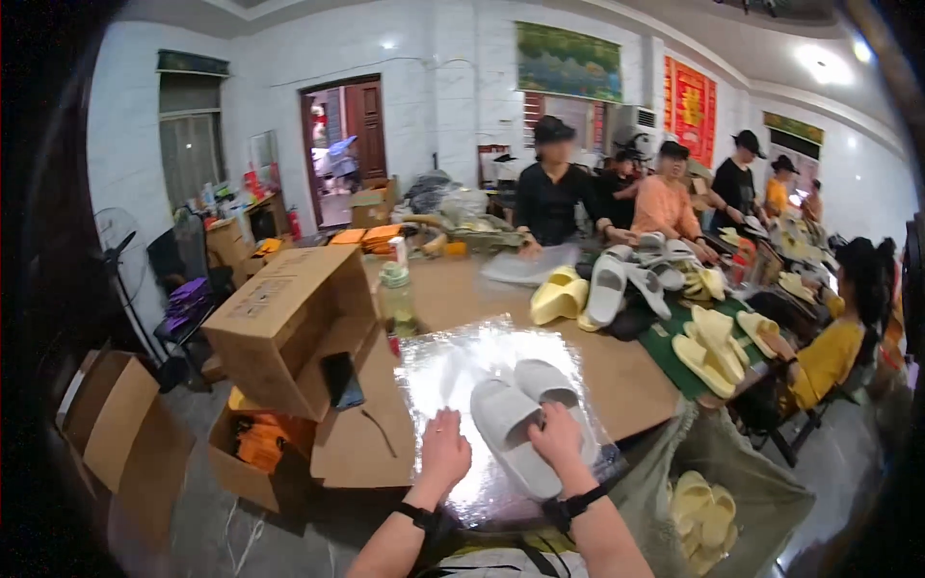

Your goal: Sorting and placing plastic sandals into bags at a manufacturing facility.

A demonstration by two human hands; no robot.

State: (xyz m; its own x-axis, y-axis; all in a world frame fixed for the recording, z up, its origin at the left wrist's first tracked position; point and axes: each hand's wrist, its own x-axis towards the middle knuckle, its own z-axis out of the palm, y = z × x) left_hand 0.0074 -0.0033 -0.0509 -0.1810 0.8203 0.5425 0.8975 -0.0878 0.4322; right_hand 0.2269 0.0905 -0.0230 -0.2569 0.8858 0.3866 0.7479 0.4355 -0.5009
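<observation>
A pair of light grey slippers lies on a shiny clear plastic sheet [438, 371] at the table's near edge. The left grey slipper [496, 409] is in front of me, and the other grey slipper [542, 378] lies against its right side, partly behind my hand. My right hand [559, 438] has its fingers curled at the strap of the slippers, with the fingertips partly hidden. To the left of the pair, my left hand [445, 451] rests flat on the plastic, fingers stretched out and holding nothing. Both wrists wear black bands.
Left of the sheet are a phone [342, 380], an open cardboard box [289, 323] and a bottle [396, 299]. Yellow slippers [711, 352] lie on green cloth at right; a sack [761, 482] below holds more. Across the table, a person in black [554, 202] handles clear plastic.
</observation>
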